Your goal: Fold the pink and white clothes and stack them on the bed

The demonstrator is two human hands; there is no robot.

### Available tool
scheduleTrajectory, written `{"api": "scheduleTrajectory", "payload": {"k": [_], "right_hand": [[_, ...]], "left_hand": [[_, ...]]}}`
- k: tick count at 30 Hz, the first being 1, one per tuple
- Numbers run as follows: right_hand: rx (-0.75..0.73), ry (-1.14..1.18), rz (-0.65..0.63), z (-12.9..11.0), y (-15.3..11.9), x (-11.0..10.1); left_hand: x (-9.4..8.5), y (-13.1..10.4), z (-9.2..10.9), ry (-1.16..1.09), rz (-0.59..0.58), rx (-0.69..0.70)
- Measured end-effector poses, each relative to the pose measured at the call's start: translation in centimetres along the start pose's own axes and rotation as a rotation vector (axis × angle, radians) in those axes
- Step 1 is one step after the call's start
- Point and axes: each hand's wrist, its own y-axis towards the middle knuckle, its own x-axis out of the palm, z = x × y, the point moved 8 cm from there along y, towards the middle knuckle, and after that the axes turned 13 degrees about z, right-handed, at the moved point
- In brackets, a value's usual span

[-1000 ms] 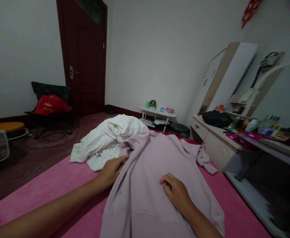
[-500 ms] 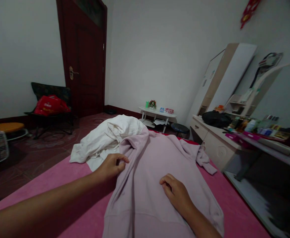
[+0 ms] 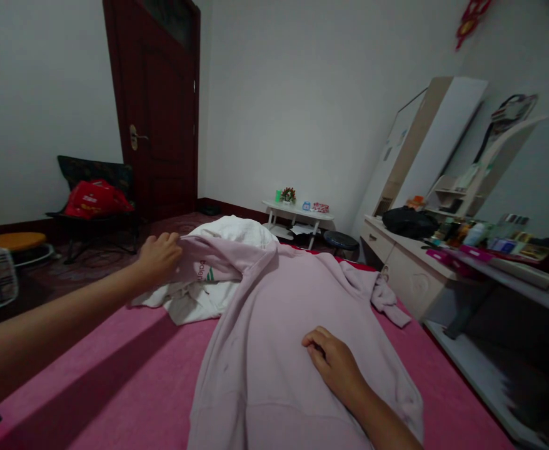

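A light pink sweatshirt (image 3: 293, 325) lies spread on the pink bed cover (image 3: 129, 375), its hem towards me. My left hand (image 3: 161, 255) is closed on its left sleeve and stretches that sleeve out to the left, raised over a white garment (image 3: 209, 300). Printed lettering with green marks shows on the pulled-out part. My right hand (image 3: 333, 359) rests on the front of the sweatshirt with its fingers curled; whether cloth is pinched in them is hidden. At the right, the other sleeve (image 3: 387, 300) lies bunched on the bed.
A low white table (image 3: 297, 210) with small items stands by the far wall, a dark round stool (image 3: 341, 241) beside it. To the right is a dresser (image 3: 415, 262) with bottles and a black bag (image 3: 409, 224). A red bag (image 3: 97, 199) sits on a folding chair at left.
My left hand has moved left and up, drawing the sweatshirt's sleeve out across the white garment and exposing the lettering. The right hand has stayed in place.
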Motion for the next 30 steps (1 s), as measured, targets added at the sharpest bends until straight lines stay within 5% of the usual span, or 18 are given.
{"api": "scheduleTrajectory", "payload": {"k": [5,8,10,14,17,19,23,30], "right_hand": [[-0.001,0.001,-0.002,0.0,0.0,0.3],[0.004,0.018,-0.006,-0.7,0.0,0.2],[-0.015,0.04,-0.027,-1.1,-0.2,-0.5],[-0.035,-0.095,0.127,1.3,-0.8,-6.2],[0.068,-0.346,0.319,6.8,-2.3,-11.9],[0.198,-0.392,0.302,11.0,-3.7,-13.6],[0.392,-0.224,0.168,15.4,-6.1,-12.7],[0.577,0.176,0.205,13.1,-6.7,-12.4]], "left_hand": [[-3.6,-2.8,8.4,-0.25,0.223,0.256],[-5.2,-5.3,14.3,-0.507,0.14,0.541],[-5.3,-7.0,16.5,-0.607,0.045,0.674],[-4.2,-9.4,16.9,-0.658,-0.102,0.721],[-3.6,-10.5,16.2,-0.681,-0.146,0.685],[-3.7,-11.1,16.2,-0.729,-0.163,0.686],[-4.9,-11.8,17.5,-0.822,-0.182,0.775],[-5.9,-10.6,18.0,-0.92,-0.157,0.753]]}}
